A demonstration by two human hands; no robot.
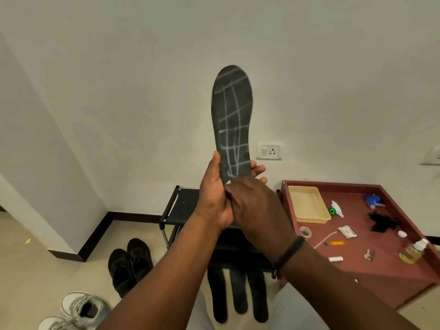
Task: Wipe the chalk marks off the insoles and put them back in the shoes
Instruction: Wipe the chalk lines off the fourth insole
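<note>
Chalk marks are seen along the insole (232, 120), whose long axis is pointed to twelve o'clock. Its heel is gripped by the left hand (214, 194); the right hand (257, 206) is curled at the heel, its hold unclear.

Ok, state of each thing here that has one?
Held insole: upright, chalk grid unwiped
Left hand: grips its heel
Right hand: over the heel, grip unclear
Spare insoles: three, hanging off the rack
Black shoes: paired on floor
White shoes: on floor
Tray: empty
</note>
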